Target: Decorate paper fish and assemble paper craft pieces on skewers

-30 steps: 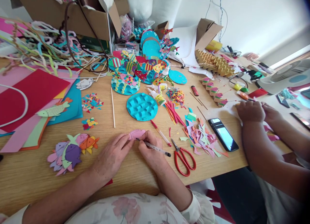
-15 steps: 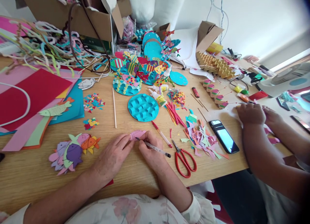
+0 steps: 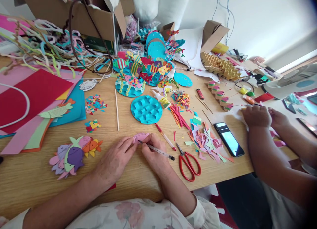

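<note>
A small pink paper cutout [image 3: 140, 136] with a dotted pattern lies at the table's front; part of it is hidden by my fingers. My left hand [image 3: 118, 158] pinches its left end, fingers pressed together. In my right hand [image 3: 155, 156] is a clear-barrelled gel pen [image 3: 162, 152] with a dark cap end, its tip at the cutout. Just right of that hand rest a red-and-clear pen [image 3: 165, 137] and red-handled scissors [image 3: 189, 164]. Paper fish [image 3: 74, 156] in purple, pink, green and orange are piled left of my left hand.
A turquoise disc with curled strips [image 3: 146, 109] stands beyond my hands. Paper scraps [image 3: 206, 140] and a phone [image 3: 229, 139] lie to the right, near another person's hands [image 3: 257, 116]. Coloured paper sheets [image 3: 37, 90] cover the left, below a cardboard box [image 3: 91, 22].
</note>
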The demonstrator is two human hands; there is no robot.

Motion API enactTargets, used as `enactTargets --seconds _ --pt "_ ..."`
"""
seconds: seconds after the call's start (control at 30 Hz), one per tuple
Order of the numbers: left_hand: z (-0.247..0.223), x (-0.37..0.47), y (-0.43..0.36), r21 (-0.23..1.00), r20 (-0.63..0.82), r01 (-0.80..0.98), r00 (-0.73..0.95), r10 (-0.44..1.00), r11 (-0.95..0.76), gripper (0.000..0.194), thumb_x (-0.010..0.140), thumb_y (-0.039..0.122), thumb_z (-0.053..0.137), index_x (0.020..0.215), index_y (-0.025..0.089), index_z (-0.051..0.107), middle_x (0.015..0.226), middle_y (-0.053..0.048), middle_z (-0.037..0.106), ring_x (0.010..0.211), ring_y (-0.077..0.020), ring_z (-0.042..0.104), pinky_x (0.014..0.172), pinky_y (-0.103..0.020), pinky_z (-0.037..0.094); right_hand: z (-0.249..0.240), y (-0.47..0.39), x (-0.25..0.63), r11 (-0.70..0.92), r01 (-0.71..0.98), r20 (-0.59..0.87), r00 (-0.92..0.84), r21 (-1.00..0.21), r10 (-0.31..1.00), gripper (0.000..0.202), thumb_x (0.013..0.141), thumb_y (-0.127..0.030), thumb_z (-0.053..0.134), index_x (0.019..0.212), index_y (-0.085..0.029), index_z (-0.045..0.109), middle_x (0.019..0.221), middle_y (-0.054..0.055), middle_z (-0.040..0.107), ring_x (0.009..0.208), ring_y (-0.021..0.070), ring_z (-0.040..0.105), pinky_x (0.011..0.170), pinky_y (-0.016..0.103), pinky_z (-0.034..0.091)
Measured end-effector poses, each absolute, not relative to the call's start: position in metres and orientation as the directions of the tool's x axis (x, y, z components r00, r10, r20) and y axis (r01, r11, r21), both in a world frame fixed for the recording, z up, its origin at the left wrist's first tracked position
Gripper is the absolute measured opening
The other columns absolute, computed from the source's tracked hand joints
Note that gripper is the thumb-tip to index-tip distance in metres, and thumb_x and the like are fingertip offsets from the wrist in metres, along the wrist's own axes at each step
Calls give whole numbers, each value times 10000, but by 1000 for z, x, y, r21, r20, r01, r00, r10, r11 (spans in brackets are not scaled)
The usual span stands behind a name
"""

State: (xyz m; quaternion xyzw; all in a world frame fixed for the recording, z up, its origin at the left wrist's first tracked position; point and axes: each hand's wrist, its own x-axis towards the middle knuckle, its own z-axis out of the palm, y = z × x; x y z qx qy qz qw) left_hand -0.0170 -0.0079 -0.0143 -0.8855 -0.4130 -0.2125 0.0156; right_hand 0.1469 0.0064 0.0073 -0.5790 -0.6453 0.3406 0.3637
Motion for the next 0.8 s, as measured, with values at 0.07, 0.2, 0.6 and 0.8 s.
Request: enactTargets --seconds 0.07,0.2,0.6,0.8 --pt "-14 -17 -8 149 390 738 568 725 -658 354 882 55 323 1129 129 564 1095 -97 575 1071 -213 506 899 -365 510 7 7 147 101 490 80 -64 -866 995 75 707 -161 454 680 -196 516 554 -48 508 480 96 442 487 216 329" --pt "-13 -17 -7 143 384 737 574 723 -661 355 878 48 317 1125 99 566 1088 -113 582 1070 -222 505 898 -377 513 7 7 147 98 490 79 -58 -866 995 68 698 -165 453 677 -197 509 558 -48 502 487 98 440 496 219 330" --pt "-11 -17 -7 137 391 735 576 718 -664 345 867 41 338 1115 99 571 1079 -109 582 1060 -221 509 891 -367 512 6 8 148 101 500 81 -61 -860 995 85 709 -171 448 704 -194 530 574 -36 524 498 106 452 502 225 335" --pt "-13 -17 -8 138 386 734 579 719 -665 353 873 50 326 1131 91 562 1100 -122 572 1073 -228 500 893 -382 513 5 8 148 103 510 93 -46 -854 995 66 708 -173 449 697 -204 506 549 -55 487 475 100 425 485 216 321"
